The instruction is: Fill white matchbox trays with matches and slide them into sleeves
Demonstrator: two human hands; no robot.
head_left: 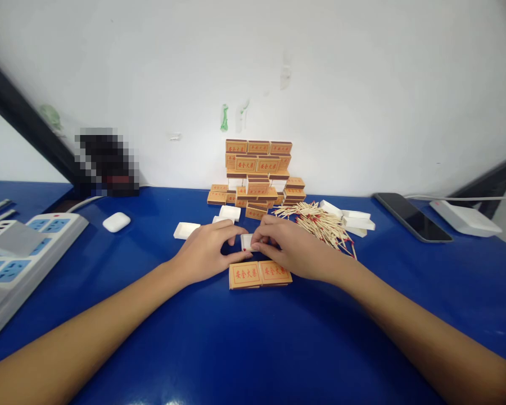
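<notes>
A small white matchbox tray [247, 242] lies on the blue table between my hands, with a few red match heads showing at its near edge. My left hand [208, 247] curves around its left end, with fingertips at the far side and the thumb at the near side. Over the tray's right part, my right hand [284, 244] is closed in a pinch on matches, mostly hidden by the fingers. Just nearer to me, orange matchboxes [245, 274] lie in two short stacks side by side. A heap of loose matches [320, 225] spreads beyond my right hand.
Many matchboxes [258, 183] are stacked against the wall. White trays lie at left [186, 230] and at right [356, 219]. A phone [413, 216] and a white box [466, 218] sit at right. At left are a power strip [34, 247] and a white earbud case [117, 221].
</notes>
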